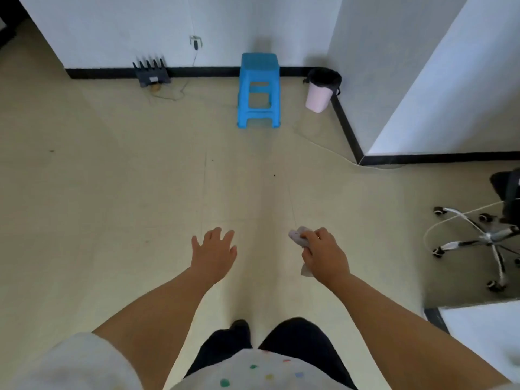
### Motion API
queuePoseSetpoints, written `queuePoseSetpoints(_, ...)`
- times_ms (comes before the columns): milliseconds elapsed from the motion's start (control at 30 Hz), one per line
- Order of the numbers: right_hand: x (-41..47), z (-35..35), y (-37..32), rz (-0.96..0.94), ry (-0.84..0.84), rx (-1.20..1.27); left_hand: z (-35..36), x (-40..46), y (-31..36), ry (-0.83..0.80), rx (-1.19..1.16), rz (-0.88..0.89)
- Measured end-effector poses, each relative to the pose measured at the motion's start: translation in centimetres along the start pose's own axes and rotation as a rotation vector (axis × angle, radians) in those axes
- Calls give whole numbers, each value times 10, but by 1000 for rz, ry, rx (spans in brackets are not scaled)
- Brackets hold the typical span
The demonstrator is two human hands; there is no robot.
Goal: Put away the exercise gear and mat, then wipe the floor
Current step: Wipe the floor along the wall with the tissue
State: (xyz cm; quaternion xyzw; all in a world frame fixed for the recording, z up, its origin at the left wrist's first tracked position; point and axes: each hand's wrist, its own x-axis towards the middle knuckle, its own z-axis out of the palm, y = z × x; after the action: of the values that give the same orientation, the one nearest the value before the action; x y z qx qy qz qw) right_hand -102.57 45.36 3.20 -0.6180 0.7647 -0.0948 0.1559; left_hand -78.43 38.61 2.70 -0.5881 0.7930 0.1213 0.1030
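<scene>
Grey cloth [300, 237] bunched in the right hand [323, 256]; left hand [215, 253] spread, empty. No gear or mat visible; floor [112, 192] beneath looks unwiped.

Small pale grey cloth [298, 237], crumpled, bunched in right hand [323, 256] above bare beige floor [112, 192], near centre-right.

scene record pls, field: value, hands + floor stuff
left hand: open, fingers spread, empty
right hand: closed on a crumpled grey cloth
floor: beige, no mat or exercise gear in view
blue stool: upright by the far wall
pink bin: black liner, in the corner right of the stool
router: black, on the floor at the wall, cabled
office chair: wheeled base at right edge
</scene>
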Motion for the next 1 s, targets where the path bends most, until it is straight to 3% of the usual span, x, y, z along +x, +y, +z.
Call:
queuePoseSetpoints(300, 216, -29, 49, 51, 45, 6, -57, 223, 48, -41, 32, 142)
queuePoseSetpoints(667, 510, -106, 108, 18, 6, -13, -158, 475, 93, -15, -135, -11)
queuePoseSetpoints(1000, 780, -105, 59, -116, -35, 50, -222, 719, 25, -36, -114, -129)
